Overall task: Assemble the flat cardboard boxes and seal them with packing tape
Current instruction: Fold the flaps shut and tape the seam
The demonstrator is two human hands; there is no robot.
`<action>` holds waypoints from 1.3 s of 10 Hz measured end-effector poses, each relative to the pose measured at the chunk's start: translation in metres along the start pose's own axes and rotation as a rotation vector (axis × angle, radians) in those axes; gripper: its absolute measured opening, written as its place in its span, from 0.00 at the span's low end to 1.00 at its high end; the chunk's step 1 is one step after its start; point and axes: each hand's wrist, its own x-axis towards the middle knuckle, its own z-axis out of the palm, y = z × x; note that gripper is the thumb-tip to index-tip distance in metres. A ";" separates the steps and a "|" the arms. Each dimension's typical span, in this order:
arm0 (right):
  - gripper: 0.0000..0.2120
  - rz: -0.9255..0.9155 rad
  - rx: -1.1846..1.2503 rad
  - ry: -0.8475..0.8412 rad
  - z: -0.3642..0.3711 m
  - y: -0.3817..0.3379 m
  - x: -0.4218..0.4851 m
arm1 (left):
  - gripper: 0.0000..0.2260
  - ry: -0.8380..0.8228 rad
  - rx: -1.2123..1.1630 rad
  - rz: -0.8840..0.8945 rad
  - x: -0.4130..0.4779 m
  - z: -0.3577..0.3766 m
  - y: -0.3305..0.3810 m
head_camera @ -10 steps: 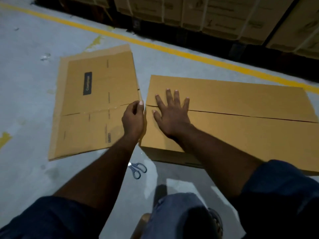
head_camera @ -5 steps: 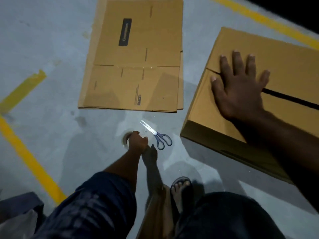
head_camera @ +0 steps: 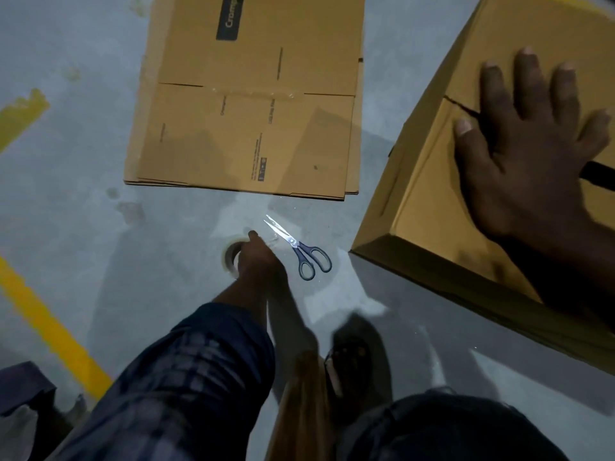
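An assembled brown box [head_camera: 436, 181] stands on the floor at the right, its top flaps closed with a dark seam between them. My right hand [head_camera: 529, 151] lies flat on that top, fingers spread across the seam. Low on the floor in the middle, my left hand [head_camera: 258, 257] is closed around a roll of clear packing tape [head_camera: 229, 257], which it partly hides. A stack of flat cardboard boxes [head_camera: 253, 104] lies at the top centre.
Grey-handled scissors [head_camera: 299, 249] lie on the concrete floor just right of the tape roll. A yellow floor line [head_camera: 50, 324] runs at the lower left. My sandalled foot [head_camera: 349, 357] and a brown strip of cardboard [head_camera: 303, 410] are at the bottom centre.
My left hand left the box edge and dropped to the floor, closing on the tape roll beside the scissors. The view tilted down. My right hand stayed flat on the box top.
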 end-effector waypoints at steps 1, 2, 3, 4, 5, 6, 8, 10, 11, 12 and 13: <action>0.27 0.011 0.024 -0.010 -0.002 -0.005 -0.001 | 0.17 0.038 0.117 0.090 -0.003 -0.010 -0.006; 0.28 0.011 0.024 -0.009 -0.003 -0.005 -0.002 | 0.14 0.111 0.037 0.156 -0.004 -0.016 -0.012; 0.28 0.025 0.025 -0.019 -0.009 -0.008 -0.001 | 0.12 0.193 -0.322 0.342 -0.016 -0.038 0.009; 0.28 0.037 0.015 -0.046 -0.013 -0.010 -0.001 | 0.11 0.057 -0.580 0.322 -0.038 -0.071 0.048; 0.28 0.032 0.004 -0.072 -0.020 -0.008 -0.001 | 0.11 -0.103 -0.670 0.574 -0.090 -0.143 0.118; 0.26 0.019 0.028 -0.064 -0.032 0.007 -0.005 | 0.12 -0.060 -0.613 0.807 -0.130 -0.195 0.163; 0.27 0.079 -0.002 -0.041 -0.075 0.094 -0.032 | 0.08 0.052 -0.130 1.245 -0.238 -0.281 0.254; 0.29 0.279 -0.096 -0.049 -0.122 0.208 -0.079 | 0.09 0.101 0.283 1.455 -0.346 -0.244 0.336; 0.30 0.416 -0.136 -0.030 -0.139 0.273 -0.121 | 0.09 0.065 0.392 1.561 -0.414 -0.189 0.382; 0.31 0.482 -0.118 -0.023 -0.145 0.306 -0.146 | 0.09 0.003 0.464 1.591 -0.454 -0.152 0.411; 0.26 0.571 0.090 0.082 -0.149 0.334 -0.174 | 0.10 -0.068 0.581 1.617 -0.511 -0.096 0.448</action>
